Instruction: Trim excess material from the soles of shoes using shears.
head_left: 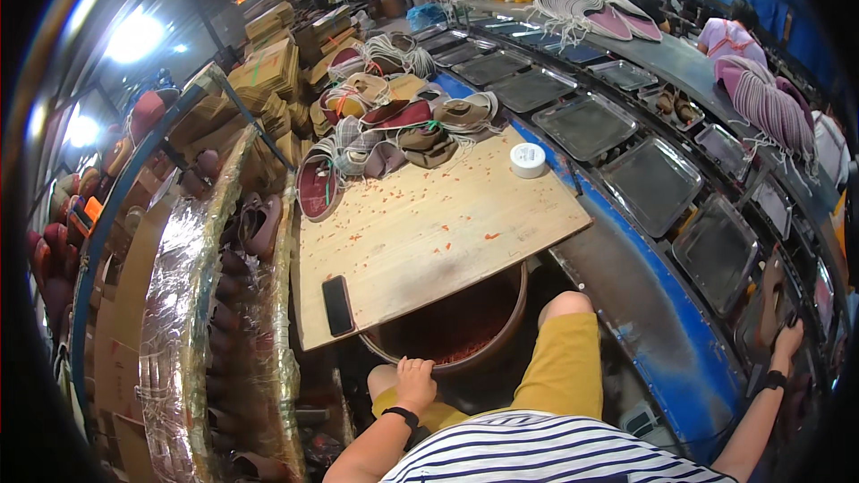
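Observation:
My left hand (415, 385) lies on my left knee with nothing in it, its fingers loosely bent and a little apart. Far out to the right, my right hand (786, 343) is at the lower end of a brown shoe (771, 300) above the tray line. Its fingers look closed on the shoe's edge, though they are small and partly hidden. Before me is a wooden board (429, 241) strewn with orange scraps. On it lie a dark phone (337, 306) and a round white tub (528, 160), with a heap of shoes (394, 121) at its far side.
Metal trays (586, 125) run along a line on my right, beside a blue-edged frame (658, 340). A reddish-lined tub (447, 331) stands under the board. Shoe racks (192, 304) and stacked cardboard (264, 67) fill the left. Two people (734, 38) work beyond the line.

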A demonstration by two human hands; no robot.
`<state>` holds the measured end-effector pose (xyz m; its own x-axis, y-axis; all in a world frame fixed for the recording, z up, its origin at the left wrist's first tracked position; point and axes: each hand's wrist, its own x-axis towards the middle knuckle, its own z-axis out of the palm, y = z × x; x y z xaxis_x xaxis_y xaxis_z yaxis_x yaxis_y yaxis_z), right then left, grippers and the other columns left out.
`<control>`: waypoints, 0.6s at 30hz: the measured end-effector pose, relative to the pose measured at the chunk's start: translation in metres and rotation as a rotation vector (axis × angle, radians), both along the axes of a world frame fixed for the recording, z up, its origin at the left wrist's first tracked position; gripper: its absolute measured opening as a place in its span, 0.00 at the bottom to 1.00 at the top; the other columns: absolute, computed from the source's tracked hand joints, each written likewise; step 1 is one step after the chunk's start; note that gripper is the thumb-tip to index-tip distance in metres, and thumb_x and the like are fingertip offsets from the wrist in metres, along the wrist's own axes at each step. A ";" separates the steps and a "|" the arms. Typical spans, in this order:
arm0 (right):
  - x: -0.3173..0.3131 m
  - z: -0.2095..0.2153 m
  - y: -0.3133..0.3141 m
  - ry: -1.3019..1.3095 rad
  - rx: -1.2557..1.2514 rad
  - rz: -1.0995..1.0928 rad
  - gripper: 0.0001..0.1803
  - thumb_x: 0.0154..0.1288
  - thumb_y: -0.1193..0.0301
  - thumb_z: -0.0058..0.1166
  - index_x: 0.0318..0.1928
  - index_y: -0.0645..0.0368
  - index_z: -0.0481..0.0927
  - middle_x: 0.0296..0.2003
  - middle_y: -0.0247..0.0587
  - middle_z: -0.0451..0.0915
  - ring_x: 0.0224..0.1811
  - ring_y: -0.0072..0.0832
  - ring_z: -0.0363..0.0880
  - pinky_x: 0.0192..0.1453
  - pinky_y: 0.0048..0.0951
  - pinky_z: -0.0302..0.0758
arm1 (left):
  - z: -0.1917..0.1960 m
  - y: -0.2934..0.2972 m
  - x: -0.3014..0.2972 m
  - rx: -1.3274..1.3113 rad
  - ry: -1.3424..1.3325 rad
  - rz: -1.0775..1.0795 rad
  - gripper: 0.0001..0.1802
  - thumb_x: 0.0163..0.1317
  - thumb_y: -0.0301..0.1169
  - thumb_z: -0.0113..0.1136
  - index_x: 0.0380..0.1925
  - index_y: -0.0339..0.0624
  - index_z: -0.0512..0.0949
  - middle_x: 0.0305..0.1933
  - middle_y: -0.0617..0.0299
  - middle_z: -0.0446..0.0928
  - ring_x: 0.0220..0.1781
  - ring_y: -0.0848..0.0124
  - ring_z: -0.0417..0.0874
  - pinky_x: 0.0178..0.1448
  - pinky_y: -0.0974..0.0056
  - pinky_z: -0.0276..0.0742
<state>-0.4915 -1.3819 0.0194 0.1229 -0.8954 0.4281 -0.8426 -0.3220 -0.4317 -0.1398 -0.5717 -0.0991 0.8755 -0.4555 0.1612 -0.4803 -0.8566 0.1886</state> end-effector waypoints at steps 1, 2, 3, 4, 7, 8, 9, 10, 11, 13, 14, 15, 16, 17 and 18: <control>0.022 0.009 0.018 -0.017 -0.090 0.112 0.14 0.63 0.77 0.50 0.49 0.70 0.75 0.43 0.64 0.80 0.48 0.60 0.76 0.52 0.43 0.72 | -0.002 0.000 0.000 -0.006 -0.009 0.010 0.17 0.47 0.25 0.60 0.41 0.46 0.81 0.41 0.58 0.78 0.53 0.59 0.76 0.73 0.48 0.57; 0.048 0.018 0.042 -0.035 -0.179 0.225 0.12 0.63 0.79 0.51 0.46 0.70 0.74 0.41 0.64 0.79 0.45 0.63 0.74 0.50 0.42 0.72 | -0.003 -0.002 -0.001 0.000 -0.008 0.013 0.17 0.47 0.25 0.60 0.41 0.46 0.81 0.41 0.58 0.78 0.53 0.59 0.76 0.73 0.48 0.57; 0.082 0.034 0.079 -0.037 -0.175 0.292 0.12 0.62 0.79 0.52 0.46 0.70 0.74 0.41 0.61 0.80 0.45 0.58 0.77 0.48 0.39 0.73 | -0.002 -0.003 -0.003 -0.002 -0.008 0.036 0.17 0.47 0.26 0.60 0.41 0.46 0.81 0.41 0.58 0.78 0.54 0.59 0.76 0.73 0.47 0.57; 0.114 0.051 0.119 -0.040 -0.176 0.359 0.12 0.61 0.80 0.53 0.46 0.70 0.74 0.40 0.58 0.81 0.44 0.54 0.79 0.47 0.37 0.73 | -0.003 -0.006 -0.003 -0.008 -0.010 0.059 0.18 0.47 0.26 0.60 0.41 0.46 0.81 0.41 0.58 0.78 0.54 0.59 0.76 0.73 0.47 0.56; 0.181 0.070 0.208 -0.284 -0.015 0.674 0.12 0.55 0.82 0.58 0.41 0.65 0.76 0.32 0.42 0.80 0.37 0.30 0.78 0.43 0.30 0.73 | 0.003 -0.010 0.000 -0.072 0.049 0.074 0.16 0.47 0.28 0.61 0.39 0.46 0.82 0.42 0.57 0.80 0.53 0.58 0.76 0.73 0.45 0.56; 0.200 0.074 0.231 -0.279 0.077 0.755 0.12 0.53 0.83 0.60 0.39 0.63 0.76 0.30 0.37 0.78 0.35 0.24 0.75 0.41 0.28 0.73 | 0.005 -0.012 0.002 -0.127 0.095 0.079 0.15 0.48 0.28 0.61 0.38 0.46 0.83 0.42 0.56 0.80 0.53 0.58 0.76 0.73 0.44 0.56; 0.221 0.072 0.254 -0.361 0.248 0.831 0.12 0.51 0.82 0.62 0.37 0.62 0.76 0.29 0.35 0.77 0.33 0.23 0.74 0.39 0.28 0.72 | 0.009 -0.014 0.002 -0.203 0.109 0.092 0.12 0.51 0.29 0.61 0.38 0.45 0.83 0.42 0.55 0.81 0.52 0.56 0.77 0.68 0.47 0.64; 0.240 0.072 0.279 -0.437 0.420 0.903 0.12 0.50 0.81 0.63 0.35 0.61 0.76 0.27 0.33 0.75 0.31 0.23 0.72 0.37 0.28 0.72 | 0.016 -0.018 0.002 -0.201 0.107 0.101 0.12 0.51 0.29 0.61 0.38 0.45 0.83 0.42 0.55 0.81 0.52 0.56 0.77 0.68 0.47 0.64; 0.260 0.074 0.309 -0.358 0.392 0.998 0.12 0.49 0.81 0.64 0.34 0.62 0.75 0.26 0.34 0.75 0.30 0.22 0.72 0.36 0.28 0.72 | 0.023 -0.023 0.000 -0.380 0.175 0.123 0.12 0.53 0.28 0.61 0.39 0.44 0.83 0.42 0.54 0.81 0.51 0.56 0.78 0.64 0.50 0.68; 0.291 0.070 0.367 -0.264 0.393 1.151 0.13 0.48 0.80 0.66 0.33 0.62 0.75 0.25 0.35 0.75 0.29 0.23 0.71 0.34 0.29 0.72 | 0.036 -0.030 -0.004 -0.621 0.260 0.110 0.11 0.61 0.28 0.58 0.43 0.41 0.82 0.42 0.52 0.80 0.48 0.55 0.79 0.52 0.58 0.76; 0.304 0.060 0.390 -0.250 0.423 1.208 0.13 0.48 0.80 0.66 0.32 0.62 0.75 0.24 0.37 0.75 0.28 0.24 0.71 0.34 0.29 0.72 | 0.041 -0.036 -0.005 -0.622 0.259 0.115 0.11 0.61 0.28 0.58 0.43 0.41 0.82 0.42 0.52 0.80 0.48 0.55 0.79 0.52 0.58 0.76; 0.316 0.048 0.413 -0.275 0.434 1.269 0.13 0.48 0.79 0.66 0.33 0.62 0.75 0.24 0.39 0.75 0.27 0.25 0.72 0.33 0.30 0.73 | 0.045 -0.042 -0.007 -0.721 0.389 0.090 0.10 0.64 0.29 0.57 0.42 0.40 0.82 0.42 0.52 0.80 0.49 0.57 0.80 0.53 0.60 0.76; 0.326 0.040 0.435 -0.301 0.446 1.333 0.12 0.48 0.79 0.66 0.33 0.63 0.75 0.24 0.41 0.76 0.27 0.26 0.73 0.33 0.30 0.73 | 0.046 -0.046 -0.009 -0.820 0.518 0.069 0.10 0.66 0.29 0.55 0.42 0.40 0.82 0.42 0.51 0.80 0.49 0.59 0.80 0.53 0.61 0.76; 0.334 0.041 0.463 -0.304 0.426 1.372 0.12 0.48 0.79 0.66 0.33 0.63 0.75 0.24 0.42 0.77 0.27 0.29 0.76 0.33 0.31 0.74 | 0.044 -0.044 -0.010 -0.837 0.545 -0.022 0.13 0.72 0.31 0.50 0.51 0.38 0.77 0.45 0.54 0.80 0.51 0.63 0.80 0.53 0.63 0.75; 0.337 0.040 0.487 -0.306 0.403 1.404 0.12 0.49 0.79 0.65 0.34 0.63 0.76 0.25 0.44 0.78 0.27 0.32 0.78 0.33 0.32 0.74 | 0.041 -0.048 -0.012 -0.836 0.542 -0.015 0.13 0.72 0.31 0.50 0.51 0.38 0.77 0.45 0.54 0.80 0.51 0.63 0.80 0.53 0.63 0.75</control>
<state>-0.1543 -0.8945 0.0595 0.9160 -0.1875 0.3547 0.1827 -0.5920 -0.7850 -0.1519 -0.6198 -0.0578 0.9209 -0.3895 0.0154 -0.1607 -0.3432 0.9254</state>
